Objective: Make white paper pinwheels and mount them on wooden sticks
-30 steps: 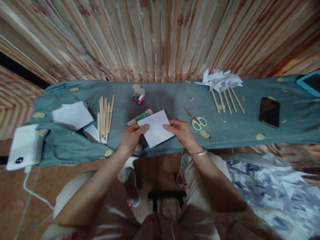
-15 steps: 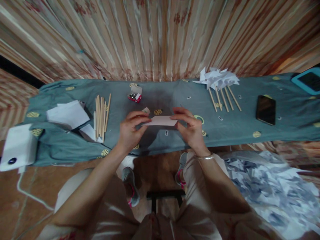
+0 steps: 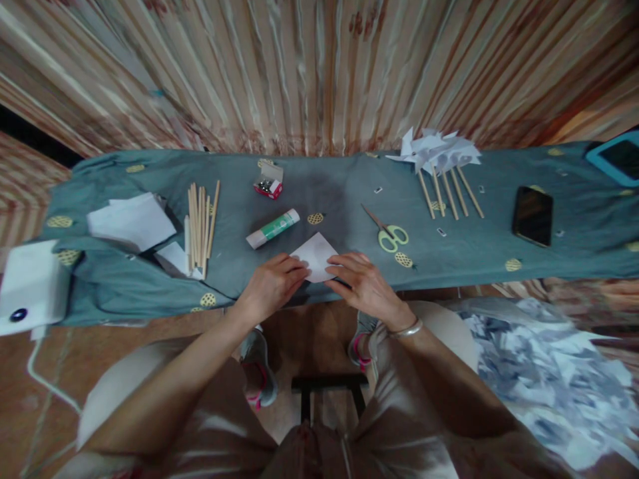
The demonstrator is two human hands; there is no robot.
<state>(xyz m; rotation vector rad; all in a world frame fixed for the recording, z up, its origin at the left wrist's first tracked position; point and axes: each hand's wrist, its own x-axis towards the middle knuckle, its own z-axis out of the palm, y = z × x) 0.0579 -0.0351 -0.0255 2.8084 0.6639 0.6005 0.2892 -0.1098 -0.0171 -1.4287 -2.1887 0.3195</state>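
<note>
A small white paper square (image 3: 316,255), turned corner-up like a diamond, lies at the front edge of the cloth-covered table. My left hand (image 3: 273,285) pinches its left corner, and my right hand (image 3: 363,286) has its fingers closed on the right corner. Just beyond my left hand rests a green and white glue stick (image 3: 273,229). Green-handled scissors (image 3: 387,229) lie past my right hand, blades pointing away. Behind the glue stick stands an open red box of metal pins (image 3: 269,184).
Wooden sticks (image 3: 200,226) and stacked white paper (image 3: 132,223) lie at left, near a white device (image 3: 34,286). Paper pinwheels on sticks (image 3: 442,156), a black phone (image 3: 533,215) and a blue-framed device (image 3: 618,158) are at right. A large heap of folded paper (image 3: 554,372) sits below the table's right side.
Both hands have moved down toward me with the paper, which now shows as a diamond instead of a narrow strip. The glue stick and scissors are now uncovered.
</note>
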